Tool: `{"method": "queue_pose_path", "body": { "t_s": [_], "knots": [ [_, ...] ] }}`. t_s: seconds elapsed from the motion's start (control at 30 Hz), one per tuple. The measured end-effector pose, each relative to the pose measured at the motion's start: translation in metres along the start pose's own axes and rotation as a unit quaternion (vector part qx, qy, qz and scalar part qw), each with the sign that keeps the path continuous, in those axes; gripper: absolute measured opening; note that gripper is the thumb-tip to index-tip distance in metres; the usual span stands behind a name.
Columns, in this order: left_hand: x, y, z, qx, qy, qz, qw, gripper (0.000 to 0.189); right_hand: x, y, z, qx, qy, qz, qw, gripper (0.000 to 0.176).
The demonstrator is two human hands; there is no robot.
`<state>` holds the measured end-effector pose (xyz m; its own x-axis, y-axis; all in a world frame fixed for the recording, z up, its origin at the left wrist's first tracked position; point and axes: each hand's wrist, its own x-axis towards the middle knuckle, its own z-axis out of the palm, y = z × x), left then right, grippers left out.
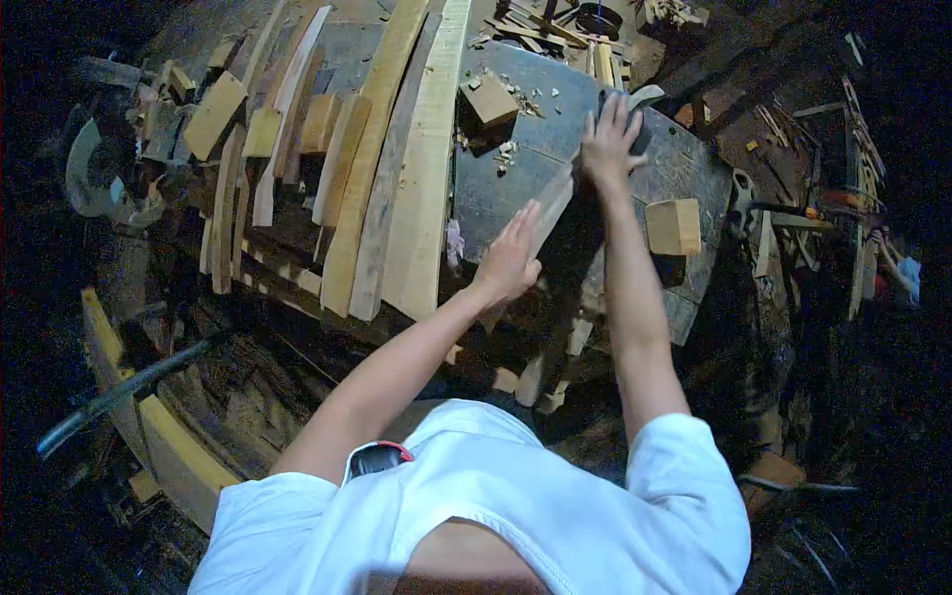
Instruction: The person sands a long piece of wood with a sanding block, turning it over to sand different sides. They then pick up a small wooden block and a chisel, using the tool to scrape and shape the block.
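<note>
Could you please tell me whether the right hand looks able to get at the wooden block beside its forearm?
Probably yes: the wooden block lies uncovered, and nothing seems to stand between it and the right hand, which is spread open.

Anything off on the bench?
Pale wood chips lie loose beside the far tan wooden block on the dark flat worktop, like unswept debris. A crumpled pinkish scrap at the worktop's left edge also looks stray. Shadowed areas too dark to judge.
</note>
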<state>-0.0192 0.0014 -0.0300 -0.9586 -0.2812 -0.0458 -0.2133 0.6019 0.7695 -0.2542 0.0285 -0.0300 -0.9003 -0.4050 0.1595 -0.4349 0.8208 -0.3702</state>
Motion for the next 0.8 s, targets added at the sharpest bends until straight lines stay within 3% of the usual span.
{"method": "queue_pose_path", "body": {
  "t_s": [0.13, 0.2, 0.27, 0.3, 0.37, 0.4, 0.43, 0.47, 0.53, 0.67, 0.8],
  "knots": [
    [0.003, 0.003, -0.002, -0.018, -0.009, -0.018, 1.0, 0.085, -0.007, 0.007, 0.014, 0.002, 0.036, -0.025, 0.999, 0.062],
    [0.005, -0.001, -0.001, -0.02, -0.011, -0.026, 0.999, 0.084, -0.061, -0.018, -0.009, -0.055, -0.054, -0.041, 0.996, 0.064],
    [0.007, -0.005, 0.004, 0.055, -0.083, -0.061, 0.993, 0.081, -0.116, -0.037, -0.017, -0.062, -0.066, -0.088, 0.992, 0.066],
    [0.006, 0.007, -0.012, -0.059, -0.104, -0.153, 0.981, 0.079, -0.125, -0.041, -0.024, -0.055, -0.091, -0.087, 0.99, 0.064],
    [0.009, 0.032, -0.038, -0.019, -0.136, -0.157, 0.978, 0.079, -0.128, -0.047, -0.024, -0.043, -0.12, -0.089, 0.988, 0.063],
    [0.007, 0.037, -0.042, 0.022, -0.175, -0.156, 0.972, 0.079, -0.119, -0.043, -0.017, -0.038, -0.091, -0.092, 0.991, 0.061],
    [0.006, -0.018, 0.013, 0.058, -0.068, -0.053, 0.995, 0.084, -0.108, -0.038, -0.012, -0.036, -0.061, -0.095, 0.993, 0.06],
    [-0.004, -0.015, 0.012, 0.056, -0.067, -0.053, 0.995, 0.084, -0.09, -0.031, -0.005, -0.038, -0.061, -0.096, 0.993, 0.06],
    [-0.036, -0.004, -0.004, -0.004, 0.016, -0.014, 1.0, 0.089, -0.059, -0.023, 0.012, -0.039, -0.005, -0.048, 0.998, 0.059],
    [-0.106, 0.004, -0.017, -0.025, 0.027, -0.021, 0.999, 0.096, -0.06, -0.033, 0.002, -0.054, -0.021, -0.043, 0.997, 0.058],
    [-0.118, -0.02, -0.002, -0.039, 0.051, 0.004, 0.998, 0.099, -0.088, -0.026, 0.005, -0.056, -0.001, -0.081, 0.995, 0.06]
  ]
}}
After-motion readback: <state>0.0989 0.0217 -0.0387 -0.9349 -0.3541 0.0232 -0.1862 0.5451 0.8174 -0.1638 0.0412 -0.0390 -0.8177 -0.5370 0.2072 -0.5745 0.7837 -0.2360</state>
